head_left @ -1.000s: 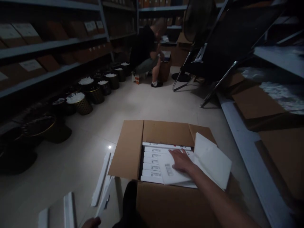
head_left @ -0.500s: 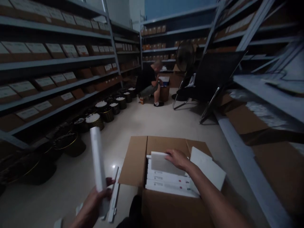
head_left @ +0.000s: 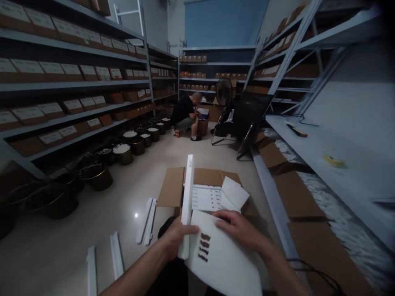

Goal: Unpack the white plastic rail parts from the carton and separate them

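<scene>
My left hand is wrapped round a long narrow white box that stands nearly upright, its thumb reaching toward a white sheet. That white sheet, with several dark marks near its left side, lies in front of me. My right hand grips the sheet's upper edge. Just beyond both hands, an open cardboard box holds a row of long white boxes. Loose white sheets rest over its right side.
White strips lie on the floor at left. Black baskets line the left shelves. A person crouches ahead, near a black chair and a fan. A white table and cardboard boxes stand right.
The white sheet has come out of the cardboard box toward me in my right hand. My left hand has moved right with the long white box. The view has tilted up and right.
</scene>
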Demonstrator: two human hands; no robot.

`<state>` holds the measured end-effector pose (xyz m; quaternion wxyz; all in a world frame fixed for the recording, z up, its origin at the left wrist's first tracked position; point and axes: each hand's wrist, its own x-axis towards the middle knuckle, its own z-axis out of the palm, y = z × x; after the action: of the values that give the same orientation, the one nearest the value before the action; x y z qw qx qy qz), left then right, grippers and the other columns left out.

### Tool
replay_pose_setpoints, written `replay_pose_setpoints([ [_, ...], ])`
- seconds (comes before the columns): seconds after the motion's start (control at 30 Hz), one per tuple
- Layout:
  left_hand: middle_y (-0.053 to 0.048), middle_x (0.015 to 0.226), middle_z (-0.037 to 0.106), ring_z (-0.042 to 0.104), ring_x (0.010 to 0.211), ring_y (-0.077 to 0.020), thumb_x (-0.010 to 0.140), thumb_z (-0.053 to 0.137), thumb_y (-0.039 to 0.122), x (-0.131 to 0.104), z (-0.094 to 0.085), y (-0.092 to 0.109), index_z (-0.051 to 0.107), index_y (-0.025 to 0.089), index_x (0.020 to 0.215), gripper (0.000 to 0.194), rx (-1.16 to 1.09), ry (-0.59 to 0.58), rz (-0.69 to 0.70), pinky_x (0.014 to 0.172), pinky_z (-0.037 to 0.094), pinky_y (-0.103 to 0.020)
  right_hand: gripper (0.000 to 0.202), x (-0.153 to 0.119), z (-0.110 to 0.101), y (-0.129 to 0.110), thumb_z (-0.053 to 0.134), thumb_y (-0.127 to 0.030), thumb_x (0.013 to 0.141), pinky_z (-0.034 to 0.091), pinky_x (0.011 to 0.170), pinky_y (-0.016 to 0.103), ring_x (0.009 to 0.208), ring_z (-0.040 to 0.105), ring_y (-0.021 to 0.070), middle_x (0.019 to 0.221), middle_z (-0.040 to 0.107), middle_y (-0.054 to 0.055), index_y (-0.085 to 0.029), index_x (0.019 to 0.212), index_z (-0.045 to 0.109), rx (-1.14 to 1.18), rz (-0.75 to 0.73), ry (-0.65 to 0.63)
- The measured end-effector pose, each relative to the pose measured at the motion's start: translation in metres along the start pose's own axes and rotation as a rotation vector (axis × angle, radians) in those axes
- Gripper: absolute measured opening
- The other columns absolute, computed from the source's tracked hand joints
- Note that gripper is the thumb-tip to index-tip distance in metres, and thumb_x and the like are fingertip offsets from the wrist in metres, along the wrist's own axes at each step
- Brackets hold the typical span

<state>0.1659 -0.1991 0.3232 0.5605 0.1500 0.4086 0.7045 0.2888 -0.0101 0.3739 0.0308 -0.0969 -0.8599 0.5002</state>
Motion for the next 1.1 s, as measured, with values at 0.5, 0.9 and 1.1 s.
replay_pose_setpoints([
  [0.5, -0.017, 0.09, 0.068, 0.065, 0.08, -0.0297, 0.065, 0.062, 0.015, -0.069, -0.028, -0.088, 0.06, 0.007, 0.109, 0.045, -0.102, 0.113, -0.292, 0.076, 0.051, -0.047, 0.024, -0.102, 0.169, 0.031, 0.053, -0.033, 0.087, 0.045, 0.085, 0.034, 0.093, 0.053, 0.0197, 0.102, 0.054, 0.007, -0.023, 0.109, 0.056, -0.315, 0.036, 0.608],
  [0.9, -0.013, 0.079, 0.069, 0.064, 0.07, -0.026, 0.06, 0.065, 0.016, -0.058, -0.032, -0.087, 0.066, 0.008, 0.094, 0.035, -0.03, 0.164, -0.312, 0.067, 0.052, -0.041, 0.016, -0.087, 0.196, 0.043, 0.051, -0.035, 0.087, 0.043, 0.075, 0.03, 0.082, 0.053, 0.0186, 0.091, 0.055, 0.004, -0.021, 0.092, 0.056, 0.027, 0.174, 0.596],
  [1.1, -0.014, 0.082, 0.069, 0.065, 0.072, -0.0274, 0.058, 0.063, 0.014, -0.058, -0.034, -0.09, 0.064, 0.008, 0.095, 0.038, -0.034, 0.195, -0.302, 0.068, 0.052, -0.042, 0.012, -0.088, 0.191, 0.065, 0.055, -0.029, 0.08, 0.037, 0.057, 0.024, 0.059, 0.044, 0.0119, 0.074, 0.052, -0.001, -0.021, 0.087, 0.051, 0.539, 0.324, 0.7],
])
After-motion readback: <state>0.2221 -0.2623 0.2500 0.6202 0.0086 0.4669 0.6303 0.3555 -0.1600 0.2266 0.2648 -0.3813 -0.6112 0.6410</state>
